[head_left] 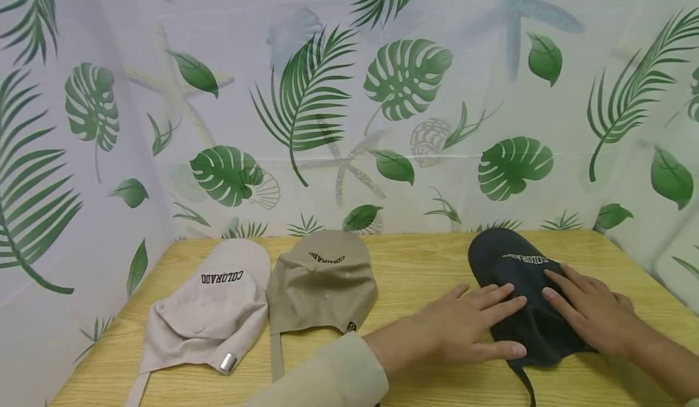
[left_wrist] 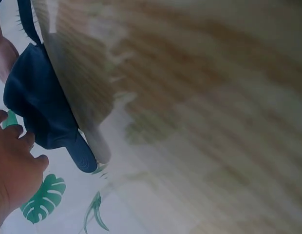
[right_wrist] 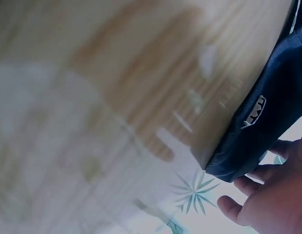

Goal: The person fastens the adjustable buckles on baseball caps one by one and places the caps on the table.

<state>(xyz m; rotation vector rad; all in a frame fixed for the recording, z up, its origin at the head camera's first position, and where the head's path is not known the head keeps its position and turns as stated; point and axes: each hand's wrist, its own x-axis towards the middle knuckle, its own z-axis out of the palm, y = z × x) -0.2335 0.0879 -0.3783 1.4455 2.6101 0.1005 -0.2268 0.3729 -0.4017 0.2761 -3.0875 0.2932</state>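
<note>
A navy baseball cap [head_left: 537, 337] with light "COLORADO" lettering lies on the right side of the table, brim toward the back wall, its strap trailing at the front. Over its left side reaches my left hand [head_left: 469, 325], fingers spread and thumb low across the cap. My right hand [head_left: 592, 313] lies along the cap's right side, fingers extended near the lettering. In the left wrist view the navy cap [left_wrist: 41, 97] shows crumpled beyond my fingers [left_wrist: 27, 141]. From the right wrist, fingers [right_wrist: 248, 185] appear right at the dark fabric [right_wrist: 248, 151]. Neither hand's fingers curl round it.
At the left lie a pale beige cap [head_left: 210, 310] with a metal buckle and a khaki cap [head_left: 327, 292], side by side, straps toward the front. The wood-grain table [head_left: 426, 267] meets a leaf-printed cloth [head_left: 338, 91] at its back and sides.
</note>
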